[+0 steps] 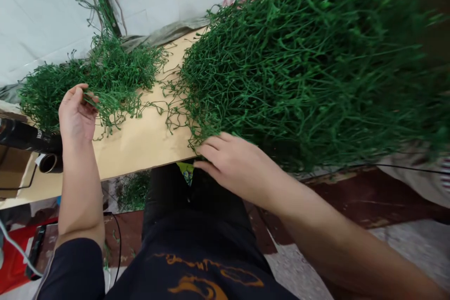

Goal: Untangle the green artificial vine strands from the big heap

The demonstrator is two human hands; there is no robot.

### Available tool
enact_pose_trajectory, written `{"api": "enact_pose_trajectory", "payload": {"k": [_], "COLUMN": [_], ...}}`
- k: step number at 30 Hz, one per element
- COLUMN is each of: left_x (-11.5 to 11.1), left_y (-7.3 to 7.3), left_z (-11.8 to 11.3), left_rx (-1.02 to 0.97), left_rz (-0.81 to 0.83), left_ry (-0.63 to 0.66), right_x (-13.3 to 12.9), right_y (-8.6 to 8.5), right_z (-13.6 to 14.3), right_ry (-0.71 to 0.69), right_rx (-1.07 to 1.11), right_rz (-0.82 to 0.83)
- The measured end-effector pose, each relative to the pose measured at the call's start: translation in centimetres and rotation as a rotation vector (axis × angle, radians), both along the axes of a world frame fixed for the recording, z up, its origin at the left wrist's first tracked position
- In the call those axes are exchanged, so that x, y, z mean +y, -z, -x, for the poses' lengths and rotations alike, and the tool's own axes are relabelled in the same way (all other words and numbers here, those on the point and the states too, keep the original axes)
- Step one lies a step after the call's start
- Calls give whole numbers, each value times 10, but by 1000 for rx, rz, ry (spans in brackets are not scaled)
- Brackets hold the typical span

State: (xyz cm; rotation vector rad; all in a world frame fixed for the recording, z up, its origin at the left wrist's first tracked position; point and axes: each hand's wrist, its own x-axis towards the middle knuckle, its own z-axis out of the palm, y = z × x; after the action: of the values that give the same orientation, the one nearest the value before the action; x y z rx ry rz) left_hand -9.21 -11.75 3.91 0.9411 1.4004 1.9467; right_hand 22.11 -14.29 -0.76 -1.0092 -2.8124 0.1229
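Thin green plastic-looking stems with small budded tips lie in a smaller heap (pixel 130 68) on the left of a tan board, and in a much larger heap (pixel 281 65) on the right. My left hand (pixel 79 110) is raised at the front of the smaller heap, its fingers curled round a few green stems that trail to the right. At the board's near edge, my right hand (pixel 232 161) has its fingers bent and close together beside the lower left fringe of the big heap. Whatever lies between its fingertips is too hidden to make out.
The tan board (pixel 140 143) spans my lap. A black cylindrical bottle (pixel 26 136) and a dark cup-like ring (pixel 47 163) are at its left end. An upright stick (pixel 103 2) with stems hanging on it stands by the tiled wall. More stems (pixel 135 191) lie below the board.
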Motion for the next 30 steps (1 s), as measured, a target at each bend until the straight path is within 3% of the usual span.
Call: {"api": "enact_pose_trajectory", "payload": {"k": [3,7,15,21,26,30], "left_x": [-2,-7,-3,3,11,20], "left_y": [-5,-7,15,29,34,37], "left_z": [-8,-13,-12,-25,-36,-46], "left_rx": [51,95,60,73,42,27], "left_rz": [-2,-28,-8,46,70,79], "left_ry": [24,69,135,174,173,196], "right_x": [17,32,49,29,4,-8], "right_y": [-6,11,42,66,103,156], "right_z": [23,28,-17,-46,-66,-78], "right_ry": [25,135,475,613,732,854], "right_rx": [62,42,2,145,273,257], "right_rz": [-63,-89,27,-26,-78,29]}}
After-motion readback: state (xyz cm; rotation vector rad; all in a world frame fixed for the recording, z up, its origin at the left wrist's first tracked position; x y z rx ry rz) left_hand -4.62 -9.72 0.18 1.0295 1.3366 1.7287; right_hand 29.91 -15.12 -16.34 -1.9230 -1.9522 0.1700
